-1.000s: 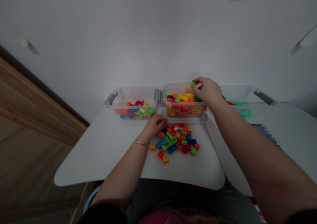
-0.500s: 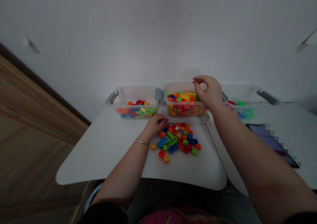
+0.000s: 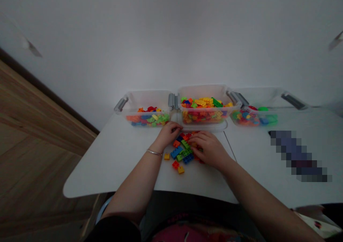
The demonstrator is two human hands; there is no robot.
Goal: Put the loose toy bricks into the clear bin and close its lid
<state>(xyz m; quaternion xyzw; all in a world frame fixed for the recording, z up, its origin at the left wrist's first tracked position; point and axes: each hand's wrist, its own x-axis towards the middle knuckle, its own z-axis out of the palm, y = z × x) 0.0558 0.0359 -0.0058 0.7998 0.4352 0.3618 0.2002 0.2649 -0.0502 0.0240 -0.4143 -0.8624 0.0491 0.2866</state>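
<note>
A loose pile of coloured building bricks [image 3: 184,152] lies on the white table, with a few yellow and orange ones set apart at its near left. At the pile's upper left edge rests my left hand [image 3: 169,133], wearing a bracelet at the wrist. Its fingers are curled together, and whatever they may hold is hidden. My right hand [image 3: 210,150] reaches over the pile's right half, palm down. Thumb and fingers are apart there, touching or just above the bricks, many of which it covers.
Behind the pile, a clear middle bin [image 3: 205,115] full of bricks stands on a lid [image 3: 219,127]. A left bin [image 3: 148,119] and a right bin [image 3: 255,117] also contain coloured pieces. A blurred-out flat device [image 3: 298,156] lies at right. A wall stands behind.
My right hand has come down from above the middle bin to the brick pile, its fingers now spread over the bricks. My left hand has stayed almost in place.
</note>
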